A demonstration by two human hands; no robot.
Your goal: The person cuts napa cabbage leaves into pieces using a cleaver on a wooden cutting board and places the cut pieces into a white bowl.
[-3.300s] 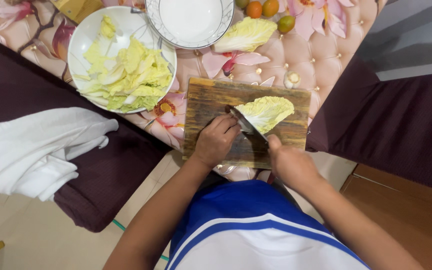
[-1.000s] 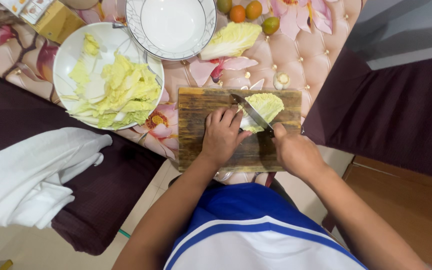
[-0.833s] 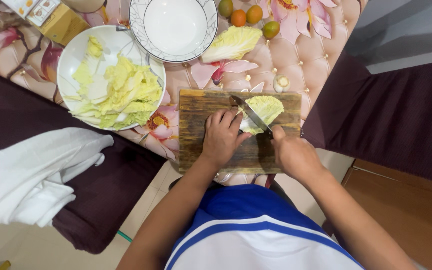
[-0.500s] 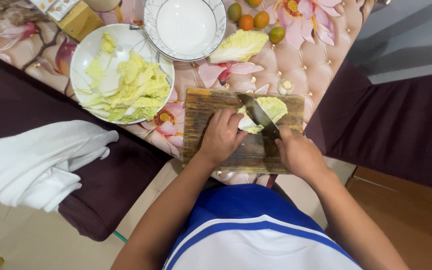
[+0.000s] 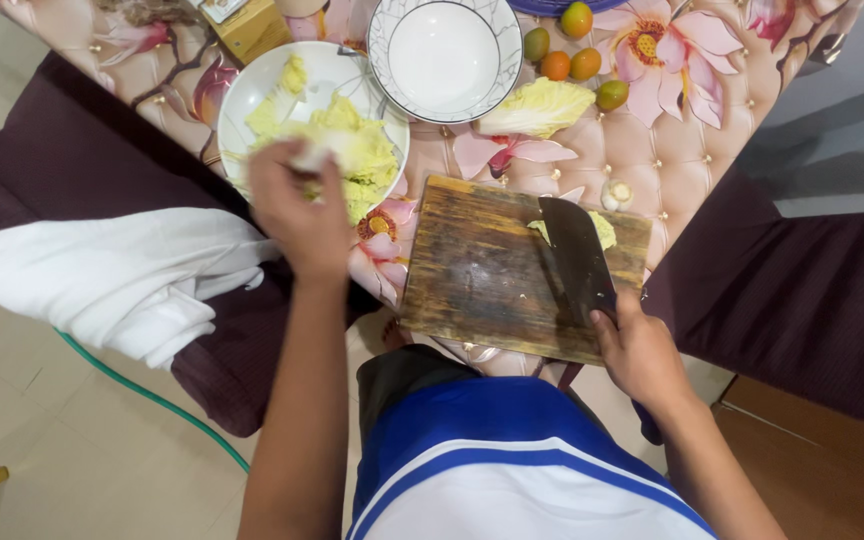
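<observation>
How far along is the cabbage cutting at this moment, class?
Done: a heap of cut cabbage fills the white plate. In hand: the left hand holds a piece over that plate; the right hand rests the knife on the cutting board. Left: a leaf scrap under the blade and a whole leaf on the table.

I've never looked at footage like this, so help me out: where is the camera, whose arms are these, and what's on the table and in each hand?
There is no machine here. One camera sits on a person's head and looks down, so both arms are that person's own. The left hand is over a white plate piled with cut cabbage, holding a pale cabbage piece. The right hand grips a cleaver whose blade lies flat over a leftover bit of cabbage leaf on a wooden cutting board. Also on the flowered tabletop: an empty white bowl, a whole cabbage leaf, small orange and green fruits. A white cloth lies on a dark seat.
</observation>
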